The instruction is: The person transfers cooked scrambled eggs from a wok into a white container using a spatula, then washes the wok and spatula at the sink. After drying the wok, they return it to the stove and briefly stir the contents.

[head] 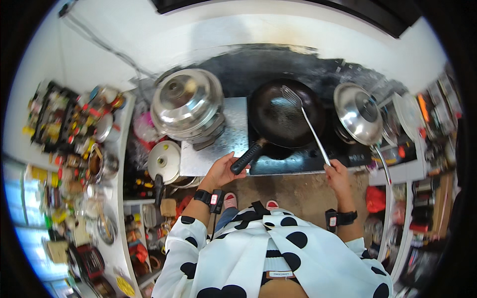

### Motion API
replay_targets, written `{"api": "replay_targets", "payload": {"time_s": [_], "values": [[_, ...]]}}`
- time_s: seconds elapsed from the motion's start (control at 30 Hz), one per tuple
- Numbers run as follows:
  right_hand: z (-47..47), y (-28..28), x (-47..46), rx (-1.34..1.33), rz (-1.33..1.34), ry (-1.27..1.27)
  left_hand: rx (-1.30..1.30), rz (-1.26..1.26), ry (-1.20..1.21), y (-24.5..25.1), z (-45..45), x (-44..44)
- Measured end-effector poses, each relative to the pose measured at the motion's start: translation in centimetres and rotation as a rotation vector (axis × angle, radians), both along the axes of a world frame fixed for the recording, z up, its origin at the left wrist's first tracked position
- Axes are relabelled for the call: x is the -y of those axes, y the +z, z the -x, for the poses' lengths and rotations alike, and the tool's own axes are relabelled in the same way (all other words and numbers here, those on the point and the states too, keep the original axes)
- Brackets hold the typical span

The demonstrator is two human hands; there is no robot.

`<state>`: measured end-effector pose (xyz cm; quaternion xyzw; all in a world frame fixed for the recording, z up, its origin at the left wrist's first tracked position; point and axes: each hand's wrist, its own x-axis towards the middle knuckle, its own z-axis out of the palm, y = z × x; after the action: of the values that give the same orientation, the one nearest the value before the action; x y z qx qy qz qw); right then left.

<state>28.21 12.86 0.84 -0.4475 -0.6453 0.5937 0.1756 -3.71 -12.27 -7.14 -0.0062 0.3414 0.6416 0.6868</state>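
A dark wok [275, 123] rests on the black stove, its inner surface shiny. My left hand [223, 169] is beside the wok's black handle [246, 159], fingers spread and partly beneath it; whether they touch it is unclear. My right hand [336, 172] grips the end of a slotted metal spatula [313, 131], whose head lies inside the wok. Left of the wok, a large lidded steel steamer pot [186, 106] stands on a metal surface.
A long-handled pan with a domed steel lid [357, 115] stands at the right. A pressure cooker [163, 162] sits left of my left hand. The left counter [125, 149] holds jars, bottles and a steel pot [106, 164]. Crowded shelves stand at the right.
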Motion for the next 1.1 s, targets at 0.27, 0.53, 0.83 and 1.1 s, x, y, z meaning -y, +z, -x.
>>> {"api": "replay_targets", "payload": {"time_s": [0.27, 0.53, 0.83, 1.1], "values": [[0.8, 1.7, 7.2, -0.048, 0.117, -0.254, 0.294, -0.11, -0.306, -0.8, 1.1, -3.6], [-0.2, 1.4, 16.8, -0.001, 0.042, -0.471, 0.483, -0.132, -0.394, -0.2, 1.2, -5.3], [-3.2, 1.4, 22.9, -0.048, 0.101, -0.575, 0.375, -0.065, -0.35, 2.8, 0.0, -6.2], [-10.3, -0.2, 23.6, -0.181, 0.079, -0.602, -0.389, -0.029, -0.369, 9.3, -5.4, -1.7]]}}
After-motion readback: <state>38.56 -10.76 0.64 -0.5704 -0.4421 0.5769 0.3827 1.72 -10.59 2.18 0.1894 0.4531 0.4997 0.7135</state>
